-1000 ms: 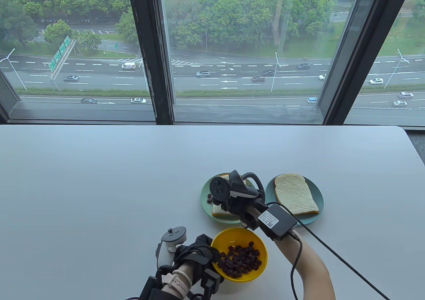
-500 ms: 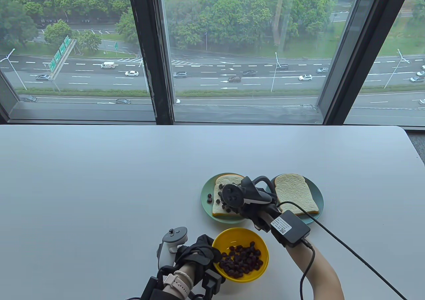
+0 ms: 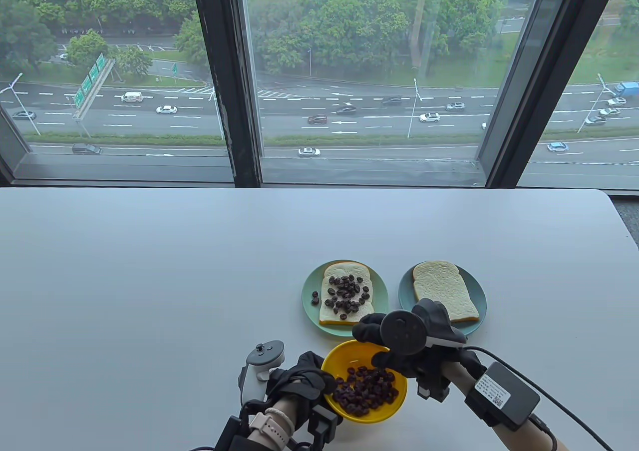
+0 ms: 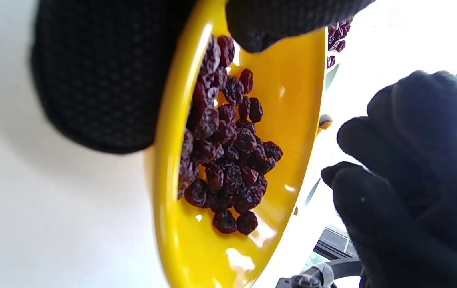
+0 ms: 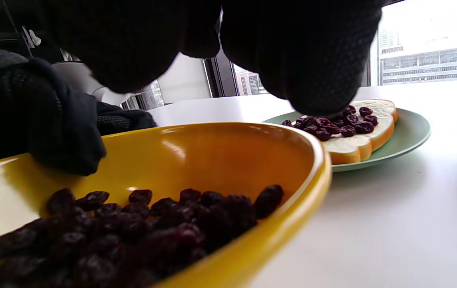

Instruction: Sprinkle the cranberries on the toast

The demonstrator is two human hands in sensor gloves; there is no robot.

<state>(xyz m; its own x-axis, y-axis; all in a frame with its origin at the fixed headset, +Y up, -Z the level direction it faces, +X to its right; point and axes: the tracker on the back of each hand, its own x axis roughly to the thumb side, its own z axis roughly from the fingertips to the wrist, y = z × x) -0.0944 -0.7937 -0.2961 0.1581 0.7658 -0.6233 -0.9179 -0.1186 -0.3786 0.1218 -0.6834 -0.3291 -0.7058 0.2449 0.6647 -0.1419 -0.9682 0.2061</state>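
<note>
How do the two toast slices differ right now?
The left toast is covered with cranberries; the right toast is bare. A few cranberries lie loose on the left plate; the right plate shows none. The right hand partly hides the right plate's near edge. Both are white slices on teal plates.

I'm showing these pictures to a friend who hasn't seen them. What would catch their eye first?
Probably the round yellow bowl of dark dried cranberries near the table's front edge, its rim gripped by the black-gloved left hand while the right hand hovers over it. Behind it, the cranberry-topped white toast slice sits on a teal plate, beside a plain bread slice.
</note>
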